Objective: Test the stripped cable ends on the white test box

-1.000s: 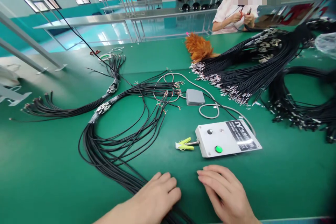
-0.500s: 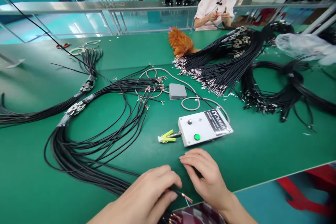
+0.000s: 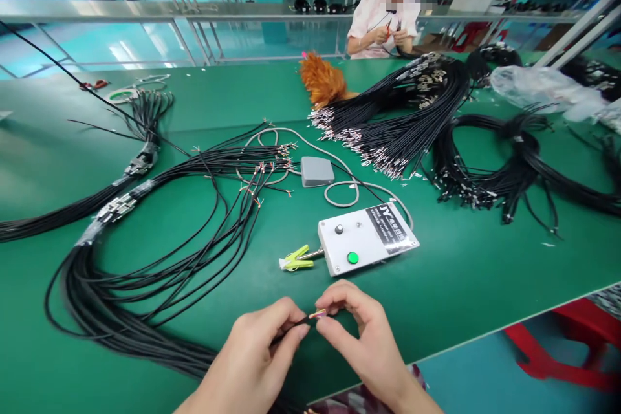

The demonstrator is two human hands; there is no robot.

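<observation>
My left hand (image 3: 264, 352) pinches a black cable (image 3: 305, 320) near its stripped end. Thin coloured wires (image 3: 319, 314) stick out of that end toward my right hand (image 3: 361, 339), whose thumb and fingertips close on them. Just beyond my hands lies a white control box (image 3: 349, 246) with a green button and a black knob. A yellow-green clip (image 3: 297, 259) sits on the metal shaft at its left side. To the left, a thick bundle of black cables (image 3: 130, 330) curves across the green table, and part of it runs behind my left forearm.
A grey pedal-like block (image 3: 317, 171) with a grey cord lies behind the box. Large heaps of black cables (image 3: 407, 116) and an orange tuft (image 3: 323, 81) are farther back. Across the table sits a person (image 3: 385, 19). A red stool (image 3: 563, 343) stands below the table's right edge.
My left hand has raised the cable end from the table's near edge. My right hand has come in and closed on its coloured wires. The view has shifted slightly to the right.
</observation>
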